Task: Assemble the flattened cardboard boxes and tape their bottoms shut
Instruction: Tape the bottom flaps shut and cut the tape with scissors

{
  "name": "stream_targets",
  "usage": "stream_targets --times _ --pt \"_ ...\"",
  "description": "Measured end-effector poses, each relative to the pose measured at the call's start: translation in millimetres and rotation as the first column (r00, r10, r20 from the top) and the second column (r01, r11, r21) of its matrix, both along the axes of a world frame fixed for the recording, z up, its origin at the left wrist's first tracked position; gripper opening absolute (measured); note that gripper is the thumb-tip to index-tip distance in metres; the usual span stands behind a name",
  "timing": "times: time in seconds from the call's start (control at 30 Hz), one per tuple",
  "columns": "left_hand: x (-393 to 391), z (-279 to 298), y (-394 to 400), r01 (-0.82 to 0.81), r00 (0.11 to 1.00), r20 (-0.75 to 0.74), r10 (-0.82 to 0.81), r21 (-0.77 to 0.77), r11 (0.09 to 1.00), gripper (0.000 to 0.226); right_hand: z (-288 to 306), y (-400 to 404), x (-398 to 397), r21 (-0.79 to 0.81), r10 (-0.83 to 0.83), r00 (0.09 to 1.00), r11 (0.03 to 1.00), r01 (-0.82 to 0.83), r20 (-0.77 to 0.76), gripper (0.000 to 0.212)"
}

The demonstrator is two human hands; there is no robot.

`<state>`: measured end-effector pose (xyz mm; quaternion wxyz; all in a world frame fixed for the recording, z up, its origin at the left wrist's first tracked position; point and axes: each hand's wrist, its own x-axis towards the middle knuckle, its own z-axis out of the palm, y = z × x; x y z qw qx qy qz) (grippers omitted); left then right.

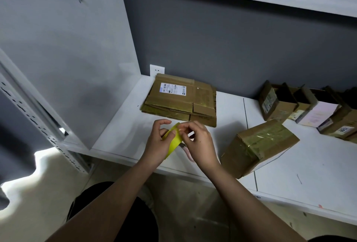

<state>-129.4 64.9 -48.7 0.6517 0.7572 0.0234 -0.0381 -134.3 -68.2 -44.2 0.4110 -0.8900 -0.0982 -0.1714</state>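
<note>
A white shelf bench (pixel 222 106) runs along a dark grey wall. Over its front edge the left hand (pixel 157 145) and right hand (pixel 199 145) both pinch a roll of yellow tape (pixel 173 141), its flat band slanting from far right to near left. Behind it, at the bench's back left corner, lies a stack of flattened brown cardboard boxes (pixel 179 100); a taped-up brown box (pixel 258 147) sits tilted at the front edge to the right.

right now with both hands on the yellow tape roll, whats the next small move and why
Probably peel the tape end free. The left hand holds the yellow tape roll while the right hand picks at its rim with its fingertips, and the assembled brown cardboard box waits beside them on the white table.
</note>
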Motion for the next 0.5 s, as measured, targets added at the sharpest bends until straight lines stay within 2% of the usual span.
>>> stream_targets --times 0.17,0.3,0.43,0.5 --pt "0 -2 0 0.003 1.0 -0.002 -0.003 0.011 1.0 0.026 0 3 0 -0.028 -0.044 0.999 0.999 0.044 0.016 0.018" --pt "0 -3 0 -0.004 1.0 0.024 0.004 0.022 1.0 0.027 2 6 -1 -0.008 -0.055 0.998 0.998 0.055 0.007 0.013" --pt "0 -4 0 0.0 0.999 0.048 -0.002 0.047 0.999 0.026 6 10 2 0.023 -0.068 0.995 0.997 0.07 -0.066 0.006" --pt "1 -4 0 -0.015 0.999 0.053 0.013 0.041 0.999 0.025 6 14 2 -0.011 -0.065 0.996 0.998 0.064 -0.065 0.006"
